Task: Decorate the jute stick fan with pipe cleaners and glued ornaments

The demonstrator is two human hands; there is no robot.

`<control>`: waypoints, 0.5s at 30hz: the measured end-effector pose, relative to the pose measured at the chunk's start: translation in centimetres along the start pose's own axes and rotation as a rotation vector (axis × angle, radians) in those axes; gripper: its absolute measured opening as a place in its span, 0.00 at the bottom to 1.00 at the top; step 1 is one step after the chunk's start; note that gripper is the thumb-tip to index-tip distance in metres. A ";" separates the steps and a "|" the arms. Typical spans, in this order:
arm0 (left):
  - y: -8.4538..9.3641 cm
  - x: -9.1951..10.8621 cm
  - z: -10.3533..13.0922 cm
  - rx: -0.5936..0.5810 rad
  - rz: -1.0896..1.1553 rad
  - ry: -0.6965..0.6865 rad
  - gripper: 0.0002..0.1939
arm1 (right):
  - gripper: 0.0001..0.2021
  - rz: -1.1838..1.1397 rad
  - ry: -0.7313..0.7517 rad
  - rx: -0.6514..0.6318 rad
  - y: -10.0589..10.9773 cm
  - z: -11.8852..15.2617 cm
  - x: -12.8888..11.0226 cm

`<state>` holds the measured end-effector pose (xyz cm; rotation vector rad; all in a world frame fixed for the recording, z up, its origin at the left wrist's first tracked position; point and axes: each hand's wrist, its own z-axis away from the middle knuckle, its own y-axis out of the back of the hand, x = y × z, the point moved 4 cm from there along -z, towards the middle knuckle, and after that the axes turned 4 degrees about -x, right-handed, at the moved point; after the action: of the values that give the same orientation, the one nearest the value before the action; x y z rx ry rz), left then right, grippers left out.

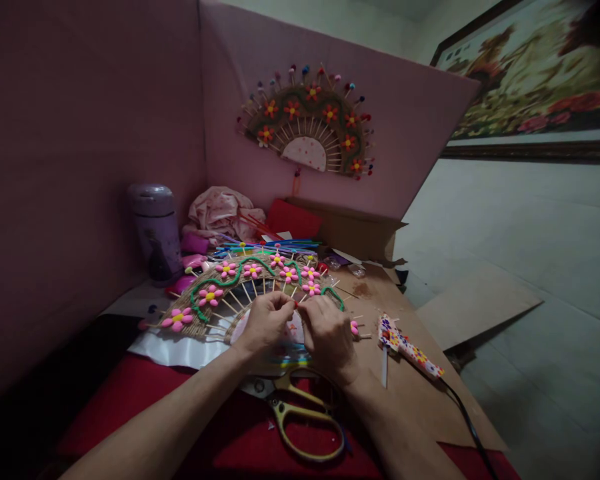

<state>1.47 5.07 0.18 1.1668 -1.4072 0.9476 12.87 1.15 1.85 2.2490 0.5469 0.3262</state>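
Note:
My left hand (269, 321) and my right hand (328, 328) meet fingertip to fingertip, both closed in a pinch. A small red piece (295, 305) shows between them, too small to name for certain. Just behind my hands lies a fan-shaped craft (200, 328) of wound twine on thin sticks. Pink flowers with yellow centres (211, 296) and a wavy green strip (194, 300) decorate it. My hands partly hide its half-round patterned base (240, 327) and its right side. Gold-handled scissors (307, 417) lie in front, partly under my right wrist.
On cardboard (405, 400) at right rests a flower-patterned glue gun (410, 350) with a black cord (463, 407). A purple tumbler (156, 233) stands at back left, near crumpled pink cloth (223, 210) and coloured pipe cleaners (280, 247). Another fan (313, 123) hangs on the pink panel.

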 end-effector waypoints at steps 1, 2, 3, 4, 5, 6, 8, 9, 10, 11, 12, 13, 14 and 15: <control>-0.1 -0.3 0.0 0.023 0.035 0.012 0.11 | 0.09 -0.007 -0.003 0.009 -0.1 0.1 -0.2; -0.2 -0.5 0.0 0.043 0.057 0.014 0.11 | 0.09 -0.009 -0.003 0.016 -0.2 0.1 -0.3; -0.2 -0.6 -0.1 0.058 0.067 0.008 0.11 | 0.09 -0.004 -0.005 0.024 -0.2 0.1 -0.3; -0.2 -0.7 -0.1 0.059 0.065 -0.004 0.11 | 0.09 0.009 -0.013 0.030 -0.2 0.2 -0.3; -0.3 -0.8 -0.2 0.042 0.053 -0.018 0.11 | 0.09 0.027 -0.026 0.031 -0.2 0.1 -0.1; -0.3 -0.7 -0.2 0.013 0.027 -0.036 0.11 | 0.08 0.048 -0.036 0.028 -0.2 0.1 0.0; -0.3 -0.4 -0.3 -0.039 -0.074 -0.098 0.10 | 0.07 0.087 -0.033 0.014 -0.1 0.0 0.3; -0.2 -0.1 -0.2 -0.051 -0.142 -0.142 0.09 | 0.07 0.101 -0.015 0.007 0.0 -0.1 0.5; 0.0 0.2 -0.2 -0.055 -0.210 -0.183 0.08 | 0.07 0.109 0.010 0.003 0.0 -0.2 0.5; 0.1 0.5 -0.2 -0.061 -0.269 -0.211 0.08 | 0.06 0.112 0.035 0.003 0.0 -0.3 0.6; 0.2 0.7 -0.1 -0.072 -0.316 -0.221 0.08 | 0.06 0.110 0.053 0.004 0.1 -0.4 0.6; 0.3 0.9 -0.1 -0.091 -0.351 -0.215 0.08 | 0.06 0.104 0.065 0.006 0.1 -0.4 0.7; 0.3 1.0 -0.2 -0.115 -0.379 -0.203 0.08 | 0.06 0.095 0.072 0.007 0.2 -0.5 0.7; 0.4 1.0 -0.2 -0.139 -0.401 -0.191 0.08 | 0.06 0.087 0.074 0.005 0.2 -0.5 0.7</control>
<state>1.15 5.12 1.25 1.3937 -1.2959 0.4600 13.37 1.70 2.38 2.2775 0.4896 0.4543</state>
